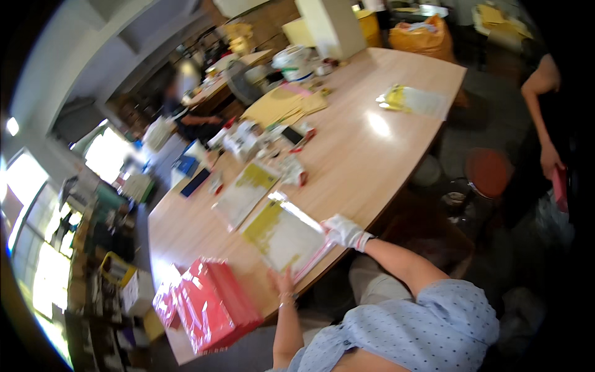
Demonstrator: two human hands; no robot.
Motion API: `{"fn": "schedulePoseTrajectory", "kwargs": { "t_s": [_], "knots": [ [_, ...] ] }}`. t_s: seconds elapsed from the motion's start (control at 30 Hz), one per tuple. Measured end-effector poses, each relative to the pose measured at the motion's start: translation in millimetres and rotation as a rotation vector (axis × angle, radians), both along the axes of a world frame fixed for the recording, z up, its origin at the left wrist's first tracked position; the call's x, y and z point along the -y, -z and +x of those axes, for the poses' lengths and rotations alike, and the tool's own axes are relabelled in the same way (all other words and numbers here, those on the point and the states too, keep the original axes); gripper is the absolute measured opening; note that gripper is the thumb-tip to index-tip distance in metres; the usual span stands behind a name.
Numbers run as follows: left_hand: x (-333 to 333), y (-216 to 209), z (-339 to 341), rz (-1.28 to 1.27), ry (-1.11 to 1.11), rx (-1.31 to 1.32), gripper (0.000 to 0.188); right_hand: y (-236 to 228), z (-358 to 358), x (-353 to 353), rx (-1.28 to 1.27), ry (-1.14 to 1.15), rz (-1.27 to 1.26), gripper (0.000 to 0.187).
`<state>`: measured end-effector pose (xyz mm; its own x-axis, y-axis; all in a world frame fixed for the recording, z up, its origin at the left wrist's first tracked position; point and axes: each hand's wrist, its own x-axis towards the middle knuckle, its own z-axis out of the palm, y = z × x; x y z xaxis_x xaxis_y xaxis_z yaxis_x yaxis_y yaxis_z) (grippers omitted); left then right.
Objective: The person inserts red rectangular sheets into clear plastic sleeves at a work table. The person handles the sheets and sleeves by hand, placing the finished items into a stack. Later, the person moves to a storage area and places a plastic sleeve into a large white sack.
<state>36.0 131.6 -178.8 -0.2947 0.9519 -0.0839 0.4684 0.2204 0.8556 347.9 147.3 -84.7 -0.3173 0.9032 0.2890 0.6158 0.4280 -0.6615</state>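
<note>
Evidently the flat clear plastic bag with a yellow-green pattern and a pink strip [282, 232] was the thing in hand, lying on the pale wood-topped table [353, 161] close to its near edge. The right hand, in a white knitted glove [344, 232], looked closed on the bag's right corner, fingers drawn together. The bare left hand [282, 282] was at the lower corner; blur made it impossible to tell whether it pinched the film or merely rested there.

Such thin, slick film could have creased or skewed if one hand had pulled harder than the other, and the glove might have dulled the feel of a single layer. A second clear bag with a yellow-green pattern [245, 189] lay just beside it, so a sideways slide could have dragged or mixed the two. The tall stack of glossy pink-red plastic packets [220, 304] reached the near edge by the left forearm; a careless elbow could have toppled it off.
</note>
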Motion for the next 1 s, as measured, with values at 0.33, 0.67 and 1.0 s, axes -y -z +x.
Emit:
{"fn": "schedulePoseTrajectory", "kwargs": {
  "t_s": [0.33, 0.67, 1.0],
  "knots": [
    [-1, -33, 24, 0.141, 0.072, 0.219, 0.069, 17, 273, -46, -1.121, 1.034, -0.017, 0.009],
    [-98, -78, 153, -0.144, 0.432, -0.079, 0.066, -24, 502, -72, 0.447, 1.314, -0.058, 0.049],
    [-139, -49, 228, -0.287, 0.597, -0.115, 0.064, 22, 608, -207, 0.82, 0.974, -0.399, 0.023]
  ]
}}
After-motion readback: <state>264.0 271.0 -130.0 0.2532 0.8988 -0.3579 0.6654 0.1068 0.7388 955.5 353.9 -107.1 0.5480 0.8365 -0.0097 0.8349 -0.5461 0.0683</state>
